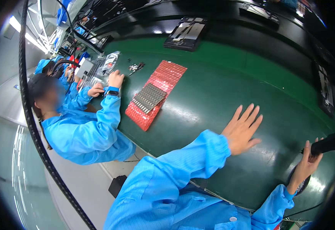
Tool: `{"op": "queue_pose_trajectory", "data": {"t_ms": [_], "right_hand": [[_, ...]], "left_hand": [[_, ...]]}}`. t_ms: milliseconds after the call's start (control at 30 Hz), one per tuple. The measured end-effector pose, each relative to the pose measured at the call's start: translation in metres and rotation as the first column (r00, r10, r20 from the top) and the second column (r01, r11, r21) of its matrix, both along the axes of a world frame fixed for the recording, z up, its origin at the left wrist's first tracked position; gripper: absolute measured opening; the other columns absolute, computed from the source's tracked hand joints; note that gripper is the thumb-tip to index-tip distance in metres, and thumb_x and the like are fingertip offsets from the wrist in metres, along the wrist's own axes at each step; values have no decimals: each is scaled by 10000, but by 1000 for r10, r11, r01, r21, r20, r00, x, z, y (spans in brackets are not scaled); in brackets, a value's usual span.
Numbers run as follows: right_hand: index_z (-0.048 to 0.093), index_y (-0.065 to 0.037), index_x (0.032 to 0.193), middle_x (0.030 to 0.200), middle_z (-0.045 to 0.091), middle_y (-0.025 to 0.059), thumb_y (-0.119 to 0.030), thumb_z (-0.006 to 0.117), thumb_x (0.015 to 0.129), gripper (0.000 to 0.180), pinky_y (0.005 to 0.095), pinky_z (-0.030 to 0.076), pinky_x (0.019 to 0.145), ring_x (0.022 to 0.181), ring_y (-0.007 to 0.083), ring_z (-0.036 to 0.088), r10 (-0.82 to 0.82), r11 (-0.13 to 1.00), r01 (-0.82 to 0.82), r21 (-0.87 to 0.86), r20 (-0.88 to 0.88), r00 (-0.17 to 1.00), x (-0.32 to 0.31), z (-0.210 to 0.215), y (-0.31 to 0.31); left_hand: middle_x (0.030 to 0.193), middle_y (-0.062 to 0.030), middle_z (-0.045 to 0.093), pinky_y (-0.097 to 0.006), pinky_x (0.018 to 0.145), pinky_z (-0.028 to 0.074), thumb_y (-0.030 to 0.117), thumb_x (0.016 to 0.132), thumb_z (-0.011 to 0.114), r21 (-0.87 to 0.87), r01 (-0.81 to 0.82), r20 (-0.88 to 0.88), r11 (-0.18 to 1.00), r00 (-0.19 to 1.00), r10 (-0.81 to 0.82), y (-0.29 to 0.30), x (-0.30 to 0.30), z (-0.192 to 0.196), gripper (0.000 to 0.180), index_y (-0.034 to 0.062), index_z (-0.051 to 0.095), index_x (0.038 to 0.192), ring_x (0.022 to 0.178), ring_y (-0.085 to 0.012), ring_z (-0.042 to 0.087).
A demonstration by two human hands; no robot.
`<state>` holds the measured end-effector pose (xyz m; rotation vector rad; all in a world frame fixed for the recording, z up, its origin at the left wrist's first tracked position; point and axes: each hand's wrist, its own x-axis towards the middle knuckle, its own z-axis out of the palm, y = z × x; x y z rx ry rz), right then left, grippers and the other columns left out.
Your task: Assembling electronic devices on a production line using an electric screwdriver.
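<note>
1. Left hand [241, 129] flat on the green belt surface [221, 88], palm down, fingers spread and holding nothing; blue sleeve [190, 161] reaching in from the lower edge.
2. Right hand [304, 168] at the far right, curled round the lower end of a black cylindrical handle [325, 145] (most likely a powered driver, though its tip runs out of the picture); thumb up along it, grasp closed.
3. Under that hand, a dark round object [303, 184] at the near edge of the belt, mostly hidden by the wrist; kind not clear.
4. No workpiece between the two hands: bare green surface only in front of the spread left palm.
5. Nearest parts well apart to the left: a red bubble-wrap sheet [163, 78] with a grey tray of small pieces [149, 97] lying on top of it.
6. Farther up the belt, a dark flat fixture with pale strips [186, 33] on the black border.
7. Co-worker's hands [116, 78] busy beside clear plastic bags [108, 63] and a small scatter of dark metal bits [135, 67].
8. Progress, as a judgement: tool gripped and ready, but nothing in place to work on, so no finished piece visible and the actual fastening or assembly not yet begun here.
</note>
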<state>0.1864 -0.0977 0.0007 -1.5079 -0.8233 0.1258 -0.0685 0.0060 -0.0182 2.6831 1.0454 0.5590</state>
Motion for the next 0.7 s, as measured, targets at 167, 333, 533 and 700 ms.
{"op": "queue_pose_trajectory", "data": {"t_ms": [167,333,533,700], "right_hand": [[368,-10,1360,1344,451,120,-84,589,897,518,279,393,955,1147,164,477,15,1000,-15,-11,45,999,-10,14,-7],[352,10,1361,1339,451,127,-84,597,893,536,288,380,986,1166,172,471,16,1000,-16,-5,0,1000,-3,7,-15],[324,32,1368,1352,430,151,-62,590,892,553,322,330,1047,1237,205,429,-12,1000,12,-17,35,999,-4,10,-15],[315,23,1377,1376,401,156,-51,581,893,558,330,314,1061,1267,223,404,-13,1000,12,28,55,998,-10,16,-7]], "left_hand": [[1357,-217,400,-528,1031,292,323,795,657,-69,-91,-37,993,995,88,-7,-101,29,467,41,567,1157,1293,-367,341],[1099,-238,579,-427,927,432,373,663,771,84,-623,-91,778,773,628,46,-215,63,562,8,616,1061,1108,-403,508],[1193,-229,557,-413,962,414,572,519,790,-131,-794,-371,594,595,713,69,-267,69,984,23,483,1276,1142,-364,516],[1153,-199,596,-371,941,436,535,526,794,-188,-785,-414,590,608,678,70,-256,82,994,8,452,1296,1064,-314,583]]}}
